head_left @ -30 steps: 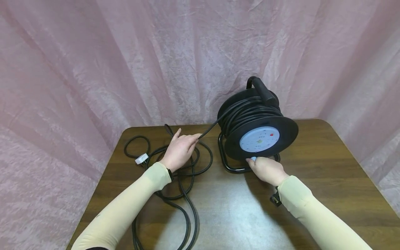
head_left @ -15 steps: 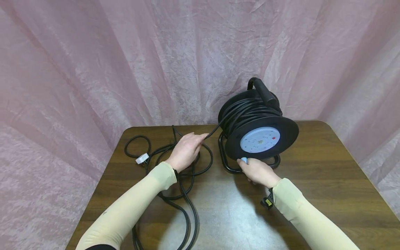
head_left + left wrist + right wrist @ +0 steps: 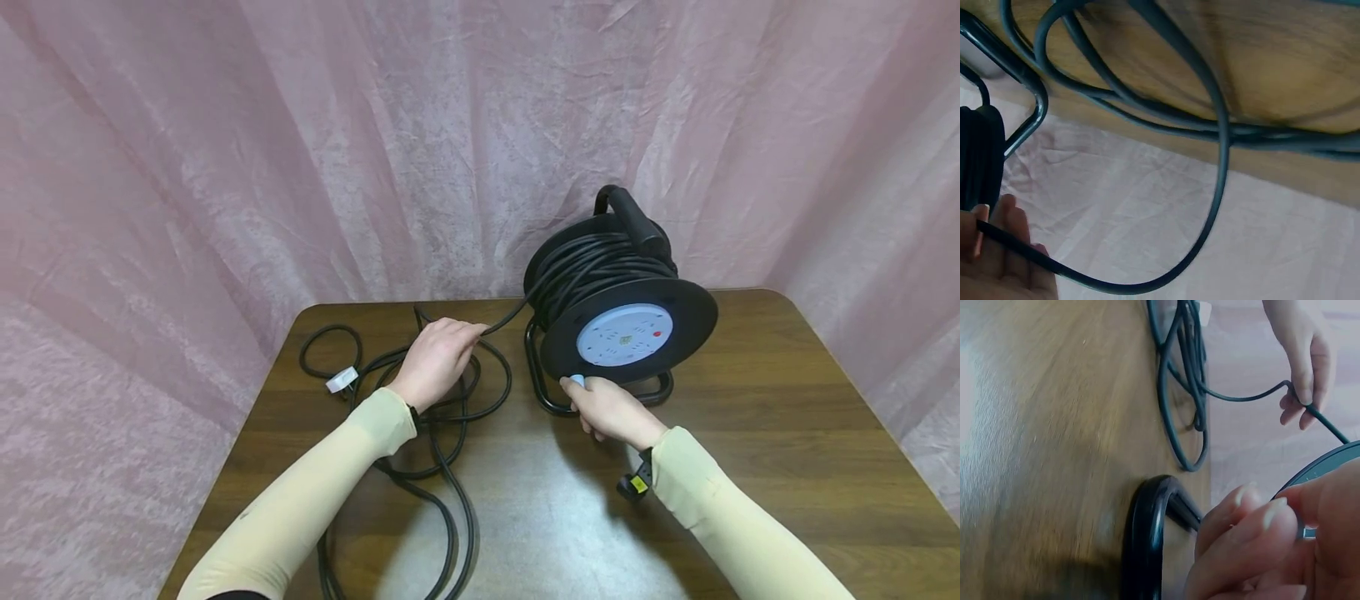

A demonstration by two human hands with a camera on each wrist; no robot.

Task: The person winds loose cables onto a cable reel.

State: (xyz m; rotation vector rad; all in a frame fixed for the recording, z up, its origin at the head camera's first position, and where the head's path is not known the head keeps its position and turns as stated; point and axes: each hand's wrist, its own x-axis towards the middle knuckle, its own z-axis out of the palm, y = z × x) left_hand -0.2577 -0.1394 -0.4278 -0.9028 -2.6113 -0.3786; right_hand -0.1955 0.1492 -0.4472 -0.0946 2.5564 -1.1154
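A black cable reel [image 3: 693,312] with a pale socket panel [image 3: 625,335] stands at the back right of the table in the head view. My right hand [image 3: 611,410] grips the small light-blue knob [image 3: 577,379] at the lower front of its disc. To the left, my left hand [image 3: 438,360] pinches the black cable [image 3: 1125,289] between thumb and fingers, where it runs up to the reel's drum. In the left wrist view the cable hangs from these fingers in a wide loop. The right wrist view shows curled fingers; the knob is mostly hidden behind them.
Loose cable loops [image 3: 468,508] lie across the table's left half and reach its front edge. A white plug [image 3: 342,380] sits among them. The reel's black tube stand [image 3: 558,408] rests on the wooden table [image 3: 787,433]. A pink curtain [image 3: 450,150] hangs behind.
My right hand and the knob have moved left along the disc's lower edge, and the panel has turned slightly. My left hand went right with the cable, then a little back.
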